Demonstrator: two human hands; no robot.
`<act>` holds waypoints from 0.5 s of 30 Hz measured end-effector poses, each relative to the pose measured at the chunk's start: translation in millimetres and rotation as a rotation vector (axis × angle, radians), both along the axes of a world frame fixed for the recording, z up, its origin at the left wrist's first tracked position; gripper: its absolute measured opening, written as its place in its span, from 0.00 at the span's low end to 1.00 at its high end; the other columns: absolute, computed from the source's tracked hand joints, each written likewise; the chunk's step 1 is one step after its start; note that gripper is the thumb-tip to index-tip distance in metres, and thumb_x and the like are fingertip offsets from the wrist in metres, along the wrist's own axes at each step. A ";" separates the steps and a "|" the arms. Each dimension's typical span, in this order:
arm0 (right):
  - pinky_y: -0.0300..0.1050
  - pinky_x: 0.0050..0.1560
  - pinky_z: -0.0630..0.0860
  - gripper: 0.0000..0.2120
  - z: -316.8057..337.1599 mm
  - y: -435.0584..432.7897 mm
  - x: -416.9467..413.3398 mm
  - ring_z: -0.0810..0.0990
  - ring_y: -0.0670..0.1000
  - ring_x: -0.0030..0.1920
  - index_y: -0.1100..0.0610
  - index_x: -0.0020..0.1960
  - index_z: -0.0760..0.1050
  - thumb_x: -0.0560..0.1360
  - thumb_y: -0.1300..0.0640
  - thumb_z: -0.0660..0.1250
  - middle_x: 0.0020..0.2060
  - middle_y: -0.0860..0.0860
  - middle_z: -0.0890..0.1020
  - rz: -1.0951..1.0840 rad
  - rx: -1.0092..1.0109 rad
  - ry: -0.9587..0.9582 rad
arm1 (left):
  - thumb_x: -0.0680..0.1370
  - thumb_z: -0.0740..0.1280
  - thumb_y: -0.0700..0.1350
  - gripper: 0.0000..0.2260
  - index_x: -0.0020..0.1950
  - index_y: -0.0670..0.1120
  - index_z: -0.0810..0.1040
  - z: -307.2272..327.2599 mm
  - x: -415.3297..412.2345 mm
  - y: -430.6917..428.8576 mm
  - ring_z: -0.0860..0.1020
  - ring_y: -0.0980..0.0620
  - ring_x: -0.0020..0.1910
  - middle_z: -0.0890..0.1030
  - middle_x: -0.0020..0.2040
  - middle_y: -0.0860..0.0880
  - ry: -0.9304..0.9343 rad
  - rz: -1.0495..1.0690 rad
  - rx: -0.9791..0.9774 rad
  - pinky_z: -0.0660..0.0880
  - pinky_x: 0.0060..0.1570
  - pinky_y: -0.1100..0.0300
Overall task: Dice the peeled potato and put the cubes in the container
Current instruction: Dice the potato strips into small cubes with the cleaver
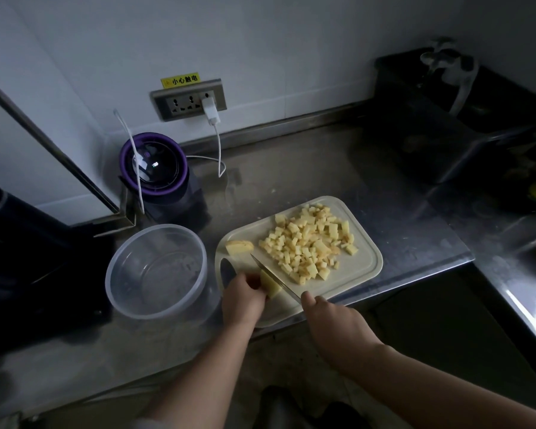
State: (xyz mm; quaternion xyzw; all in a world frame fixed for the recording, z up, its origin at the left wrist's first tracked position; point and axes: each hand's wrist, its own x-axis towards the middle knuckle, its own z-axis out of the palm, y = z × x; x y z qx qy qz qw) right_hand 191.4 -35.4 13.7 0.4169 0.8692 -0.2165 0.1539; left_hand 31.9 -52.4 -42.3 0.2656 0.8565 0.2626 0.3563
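– While the blade sits against the potato, what does your feed give you on the 2 hands?

– I see the left hand (pixel 243 297) at the near left corner of the cutting board (pixel 359 267), its fingers curled and pressed together over a potato chunk (pixel 270 285), pinning it to the board. The right hand (pixel 331 323) is at the board's near edge, wrapped around the handle of the knife (pixel 274 278). The handle is hidden inside the fist, and I can make out only the thumb on top.

– And the blade?

– It runs diagonally, with the tip towards the board's left edge, and it touches the right side of the chunk.

– Where are the cubes?

– The potato cubes (pixel 310 243) lie in 1 loose heap across the middle and far right of the board. 1 potato end piece (pixel 239 246) lies apart from them at the far left corner.

– The container?

– The clear round plastic container (pixel 158 274) stands upright on the steel counter (pixel 291 181), just beside the board's left edge and near the left hand.

– Anything behind it?

– A purple blender (pixel 155 168) stands at the counter's far left corner. A white charger (pixel 210 111) is plugged into the wall socket (pixel 188 100) above it.
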 end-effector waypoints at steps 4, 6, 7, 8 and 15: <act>0.44 0.43 0.80 0.22 -1.5 3.4 0.8 0.80 0.49 0.42 0.54 0.72 0.58 0.80 0.59 0.61 0.51 0.51 0.77 0.011 -0.016 -0.011 | 0.77 0.67 0.45 0.12 0.60 0.45 0.76 -0.1 -1.5 0.2 0.78 0.47 0.57 0.80 0.56 0.47 -0.020 -0.006 0.008 0.70 0.47 0.60; 0.46 0.45 0.81 0.22 -2.9 5.4 -0.2 0.81 0.50 0.44 0.54 0.72 0.58 0.81 0.60 0.60 0.51 0.52 0.77 0.003 -0.039 -0.014 | 0.77 0.67 0.44 0.11 0.59 0.46 0.76 -0.2 -2.2 0.9 0.78 0.47 0.56 0.80 0.55 0.48 -0.027 -0.014 0.003 0.70 0.47 0.60; 0.46 0.46 0.81 0.22 -3.2 6.1 -1.0 0.81 0.50 0.45 0.53 0.72 0.58 0.80 0.60 0.61 0.51 0.52 0.77 -0.002 -0.050 -0.016 | 0.77 0.67 0.44 0.11 0.59 0.47 0.76 -0.3 -2.5 1.4 0.78 0.48 0.56 0.80 0.55 0.48 -0.028 -0.016 -0.001 0.70 0.47 0.60; 0.46 0.46 0.81 0.23 -3.6 6.6 -1.9 0.81 0.50 0.45 0.53 0.72 0.58 0.80 0.60 0.61 0.51 0.52 0.78 -0.009 -0.060 -0.019 | 0.77 0.66 0.43 0.10 0.59 0.47 0.76 -0.8 -2.7 1.6 0.78 0.48 0.55 0.80 0.55 0.48 -0.029 -0.017 -0.003 0.71 0.46 0.60; 0.45 0.48 0.81 0.21 -5.0 6.8 -5.3 0.81 0.50 0.47 0.53 0.72 0.59 0.81 0.59 0.60 0.51 0.51 0.78 -0.051 -0.055 0.003 | 0.77 0.66 0.42 0.09 0.58 0.47 0.77 1.6 -1.9 -0.2 0.77 0.51 0.52 0.80 0.54 0.50 -0.052 -0.014 0.022 0.71 0.48 0.60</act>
